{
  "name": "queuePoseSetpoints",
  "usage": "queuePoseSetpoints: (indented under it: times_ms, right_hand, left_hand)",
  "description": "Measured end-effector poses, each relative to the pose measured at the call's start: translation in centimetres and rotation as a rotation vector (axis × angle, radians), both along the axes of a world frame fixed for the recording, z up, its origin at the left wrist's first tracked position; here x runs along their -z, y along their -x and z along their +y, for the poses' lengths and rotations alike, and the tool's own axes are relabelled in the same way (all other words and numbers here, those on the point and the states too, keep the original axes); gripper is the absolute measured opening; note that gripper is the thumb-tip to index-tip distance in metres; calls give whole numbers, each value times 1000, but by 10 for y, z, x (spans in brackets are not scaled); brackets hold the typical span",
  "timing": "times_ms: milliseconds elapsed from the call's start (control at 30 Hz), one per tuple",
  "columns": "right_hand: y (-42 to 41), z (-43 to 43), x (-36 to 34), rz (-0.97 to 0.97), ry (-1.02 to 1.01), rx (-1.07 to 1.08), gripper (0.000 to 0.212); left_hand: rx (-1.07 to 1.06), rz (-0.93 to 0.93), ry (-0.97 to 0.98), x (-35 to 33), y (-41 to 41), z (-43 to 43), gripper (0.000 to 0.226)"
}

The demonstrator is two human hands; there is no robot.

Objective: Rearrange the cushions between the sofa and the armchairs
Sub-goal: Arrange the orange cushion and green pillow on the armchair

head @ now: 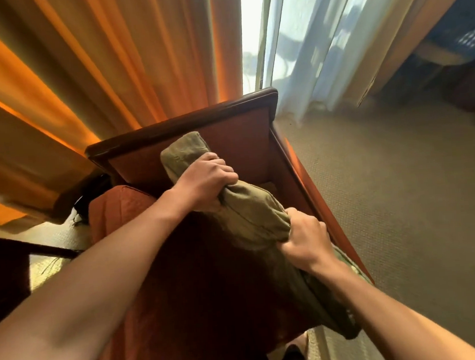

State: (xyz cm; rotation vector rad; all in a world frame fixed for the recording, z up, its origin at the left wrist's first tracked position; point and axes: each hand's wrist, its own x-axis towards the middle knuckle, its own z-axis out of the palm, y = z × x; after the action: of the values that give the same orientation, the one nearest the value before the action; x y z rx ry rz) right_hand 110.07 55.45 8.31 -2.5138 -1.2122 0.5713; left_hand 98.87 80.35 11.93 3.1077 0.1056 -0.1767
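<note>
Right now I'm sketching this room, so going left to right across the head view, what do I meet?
Orange curtain → armchair → left hand on the cushion → right hand → sheer curtain → carpet.

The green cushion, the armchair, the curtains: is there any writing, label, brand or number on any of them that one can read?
None can be read.
The olive cushion, gripped by the left hand and right hand, shows only creases.
The armchair, orange curtain and sheer curtain carry no text or labels.
</note>
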Motion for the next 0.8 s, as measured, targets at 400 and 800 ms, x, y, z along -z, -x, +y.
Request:
queuePoseSetpoints:
  times_ms: [400,800]
  right_hand:
    - [-25,26,25,-213,424,-141,117]
    - [-9,81,23,6,284,-327,143]
  left_hand:
    - [-897,6,18,55,150,-29,91]
    - [-1975,-1,384,66,216,-124,135]
